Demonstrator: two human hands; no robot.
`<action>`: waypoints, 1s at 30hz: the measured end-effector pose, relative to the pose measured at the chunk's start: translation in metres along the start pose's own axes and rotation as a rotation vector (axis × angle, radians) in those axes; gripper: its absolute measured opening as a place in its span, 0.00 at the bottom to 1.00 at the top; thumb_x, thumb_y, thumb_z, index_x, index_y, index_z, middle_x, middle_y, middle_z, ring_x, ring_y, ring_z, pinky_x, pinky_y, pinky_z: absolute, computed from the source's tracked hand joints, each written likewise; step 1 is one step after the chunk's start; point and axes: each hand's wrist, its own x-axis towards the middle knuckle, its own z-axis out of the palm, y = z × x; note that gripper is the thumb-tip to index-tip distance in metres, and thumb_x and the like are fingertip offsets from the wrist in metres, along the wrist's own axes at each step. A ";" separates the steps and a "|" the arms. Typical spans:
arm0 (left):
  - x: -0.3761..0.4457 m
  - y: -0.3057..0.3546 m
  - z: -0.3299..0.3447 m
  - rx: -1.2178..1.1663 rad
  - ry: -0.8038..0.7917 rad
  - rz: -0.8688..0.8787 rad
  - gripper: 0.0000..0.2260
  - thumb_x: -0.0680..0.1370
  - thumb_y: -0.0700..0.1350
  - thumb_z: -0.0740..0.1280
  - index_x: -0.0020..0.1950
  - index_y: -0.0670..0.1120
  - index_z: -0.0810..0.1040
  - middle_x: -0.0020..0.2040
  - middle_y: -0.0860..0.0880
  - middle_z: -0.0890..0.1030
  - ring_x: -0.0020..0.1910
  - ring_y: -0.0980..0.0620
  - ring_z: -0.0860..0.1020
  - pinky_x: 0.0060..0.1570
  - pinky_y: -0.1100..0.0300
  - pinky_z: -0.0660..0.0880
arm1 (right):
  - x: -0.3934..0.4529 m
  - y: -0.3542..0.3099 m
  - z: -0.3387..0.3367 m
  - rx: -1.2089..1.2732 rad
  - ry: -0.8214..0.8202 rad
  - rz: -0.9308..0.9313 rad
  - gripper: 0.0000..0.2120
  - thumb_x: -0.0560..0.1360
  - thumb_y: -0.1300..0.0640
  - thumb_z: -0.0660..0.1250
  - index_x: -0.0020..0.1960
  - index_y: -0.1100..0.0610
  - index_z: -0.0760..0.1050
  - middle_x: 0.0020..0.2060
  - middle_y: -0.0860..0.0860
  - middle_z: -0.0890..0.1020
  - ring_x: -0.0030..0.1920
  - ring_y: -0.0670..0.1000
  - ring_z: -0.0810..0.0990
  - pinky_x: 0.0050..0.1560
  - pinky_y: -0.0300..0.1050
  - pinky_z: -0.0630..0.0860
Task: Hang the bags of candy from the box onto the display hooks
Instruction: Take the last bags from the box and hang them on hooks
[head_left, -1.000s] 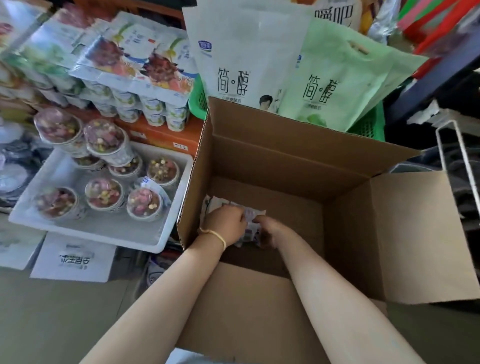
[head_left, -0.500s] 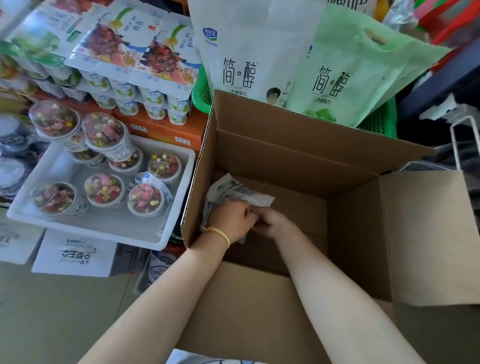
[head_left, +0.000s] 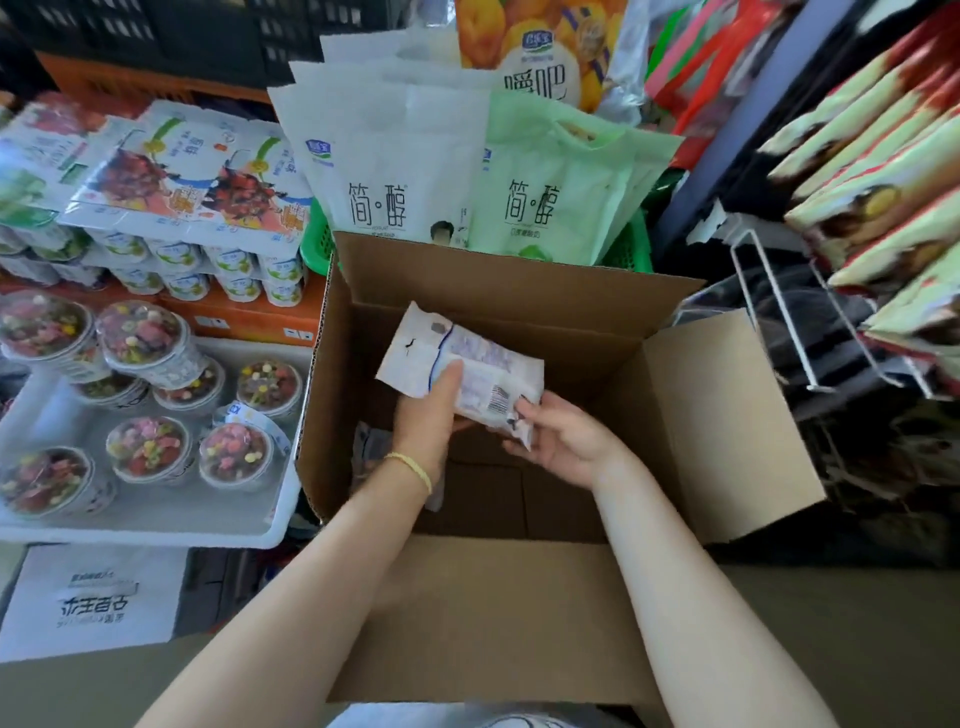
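An open cardboard box (head_left: 717, 431) stands in front of me with its flaps spread. Both hands hold a white and pale purple bag of candy (head_left: 483, 369) above the box's opening. My left hand (head_left: 428, 415) grips the bag from below, thumb across its front. My right hand (head_left: 561, 441) pinches the bag's lower right corner. Another pale bag (head_left: 371, 447) lies deep in the box by its left wall, partly hidden by my left wrist. White wire display hooks (head_left: 779, 322) jut out at the right, the nearest ones bare.
Green and red packets (head_left: 883, 171) hang on hooks at the upper right. A white tray (head_left: 156, 514) with lidded dessert cups sits to the left, yoghurt multipacks (head_left: 171, 208) behind it. White and green carrier bags (head_left: 467, 171) stand in a green basket behind the box.
Both hands have lifted the candy bag from the bottom of the box up above its opening. The view has tilted up and right, bringing the display hooks into sight.
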 end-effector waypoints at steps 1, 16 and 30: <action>-0.003 0.003 0.006 -0.033 0.025 0.050 0.11 0.82 0.48 0.66 0.65 0.52 0.73 0.57 0.51 0.82 0.52 0.54 0.82 0.46 0.55 0.83 | -0.007 -0.006 0.001 -0.124 0.038 -0.009 0.23 0.77 0.58 0.69 0.70 0.57 0.71 0.55 0.55 0.85 0.51 0.52 0.85 0.50 0.47 0.82; -0.127 0.059 0.142 0.376 -0.455 0.630 0.14 0.76 0.63 0.61 0.48 0.60 0.85 0.50 0.51 0.84 0.56 0.50 0.81 0.51 0.48 0.82 | -0.168 -0.112 -0.026 -0.798 0.127 -0.843 0.24 0.77 0.53 0.73 0.71 0.45 0.71 0.62 0.41 0.80 0.61 0.39 0.79 0.59 0.38 0.78; -0.191 0.048 0.321 0.020 -0.548 0.617 0.11 0.78 0.43 0.69 0.53 0.36 0.83 0.52 0.34 0.84 0.48 0.38 0.84 0.48 0.47 0.82 | -0.287 -0.183 -0.184 -0.142 0.058 -0.837 0.09 0.77 0.55 0.68 0.56 0.53 0.81 0.51 0.55 0.87 0.51 0.57 0.86 0.51 0.54 0.83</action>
